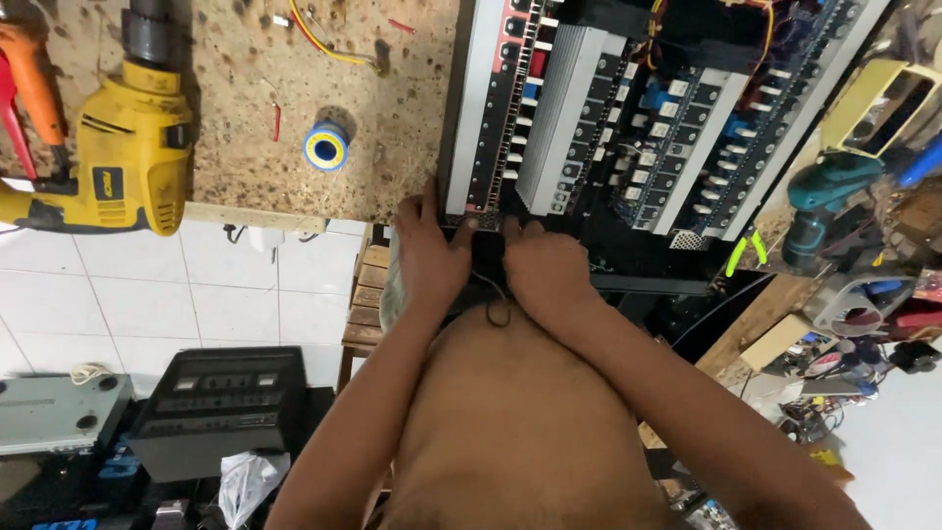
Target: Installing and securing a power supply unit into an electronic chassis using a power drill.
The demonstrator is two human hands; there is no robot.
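Observation:
An open electronics chassis (608,118) with circuit boards, heat sinks and rows of components lies on a speckled workbench (245,108). My left hand (428,257) rests on the chassis's near edge, fingers spread over the corner. My right hand (546,267) sits beside it, fingers curled on the same edge around a small black part (488,250). A thin black wire (497,309) hangs in a loop below that part, between my wrists. What my fingertips grip is hidden.
A yellow power drill (118,147) lies at the bench's left. A blue and yellow tape roll (326,147) stands mid-bench. A teal drill (824,201) and loose tools lie right. Black audio boxes (221,407) and a wooden stool (365,304) sit on the white tile floor.

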